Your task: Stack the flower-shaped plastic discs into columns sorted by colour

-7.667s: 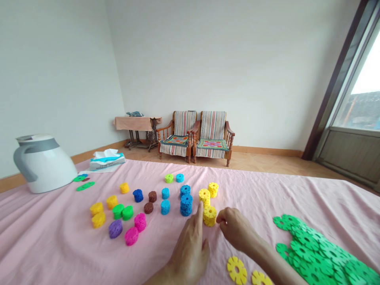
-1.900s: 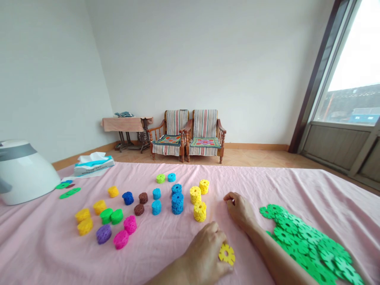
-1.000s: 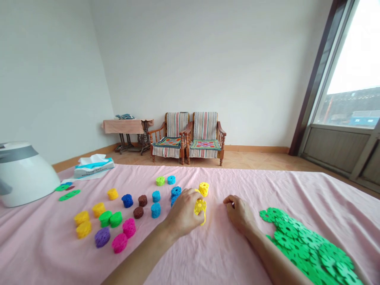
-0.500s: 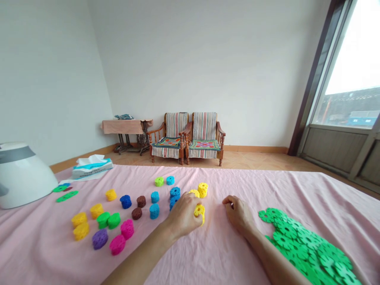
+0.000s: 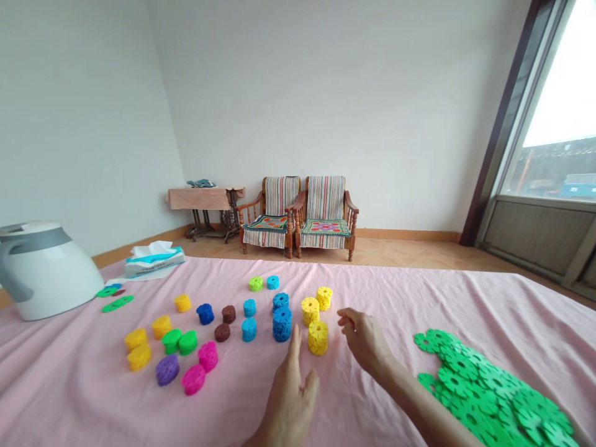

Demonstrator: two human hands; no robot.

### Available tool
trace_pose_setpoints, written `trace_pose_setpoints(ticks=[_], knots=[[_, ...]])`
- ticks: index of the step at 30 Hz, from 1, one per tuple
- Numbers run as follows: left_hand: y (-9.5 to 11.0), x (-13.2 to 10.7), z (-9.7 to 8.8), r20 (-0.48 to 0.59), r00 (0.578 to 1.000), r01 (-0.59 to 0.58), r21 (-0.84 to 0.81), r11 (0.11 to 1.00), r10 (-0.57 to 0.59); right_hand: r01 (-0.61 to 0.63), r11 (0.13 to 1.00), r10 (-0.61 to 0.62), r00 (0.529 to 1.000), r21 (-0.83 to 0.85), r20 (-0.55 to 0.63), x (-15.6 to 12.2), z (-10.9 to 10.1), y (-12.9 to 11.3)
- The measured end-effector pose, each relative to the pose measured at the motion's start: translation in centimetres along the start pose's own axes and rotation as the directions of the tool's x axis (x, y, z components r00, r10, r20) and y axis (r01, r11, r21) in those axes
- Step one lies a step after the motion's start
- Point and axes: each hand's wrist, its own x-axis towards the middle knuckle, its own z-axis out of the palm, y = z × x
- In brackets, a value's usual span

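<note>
My left hand (image 5: pixel 291 397) is open, thumb apart from the extended fingers, just in front of the nearest yellow disc stack (image 5: pixel 318 339) and not holding it. That stack stands upright, with two more yellow stacks (image 5: pixel 310 311) behind it. Right of the yellow stacks, my right hand (image 5: pixel 365 338) hovers low over the cloth, its fingers curled in with nothing visible in them. Tall blue notched-disc stacks (image 5: pixel 282 324) stand left of the yellow ones. A spread pile of loose green notched discs (image 5: pixel 479 385) lies to the right of my right forearm.
Short stacks in purple (image 5: pixel 167 370), pink (image 5: pixel 194 379), green (image 5: pixel 188 343), brown (image 5: pixel 222 333) and other colours cover the left side of the pink cloth (image 5: pixel 372 416). A white kettle (image 5: pixel 56 273) and a tissue pack (image 5: pixel 156 259) stand at the far left. Two chairs (image 5: pixel 328 217) are beyond the table.
My left hand has let go of the front yellow stack and drawn back toward me, opening. My right hand stays near its place, fingers still curled. The view has shifted slightly.
</note>
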Motion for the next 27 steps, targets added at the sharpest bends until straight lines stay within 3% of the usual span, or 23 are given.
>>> trace_pose_setpoints(ticks=[5, 11, 18, 24, 27], knots=[[-0.1, 0.2, 0.5, 0.042, 0.999, 0.004, 0.066, 0.998, -0.007, 0.077, 0.984, -0.068, 0.996, -0.162, 0.057, -2.0, 0.4, -3.1], [-0.5, -0.1, 0.8, 0.08, 0.997, -0.026, 0.189, 0.982, 0.011, 0.102, 0.953, -0.073, 0.991, -0.285, 0.111, -3.2, 0.8, -3.9], [0.9, 0.2, 0.8, 0.191, 0.981, -0.054, 0.394, 0.918, -0.024, 0.126, 0.94, -0.065, 0.978, -0.317, 0.197, -3.4, 0.7, -4.5], [0.8, 0.2, 0.7, 0.194, 0.981, -0.07, 0.384, 0.921, -0.006, 0.125, 0.944, -0.06, 0.975, -0.304, 0.216, -3.4, 0.9, -4.5], [0.7, 0.2, 0.7, 0.163, 0.986, -0.066, 0.339, 0.939, 0.01, 0.132, 0.962, -0.096, 0.983, -0.239, 0.158, -3.3, 1.2, -3.5]])
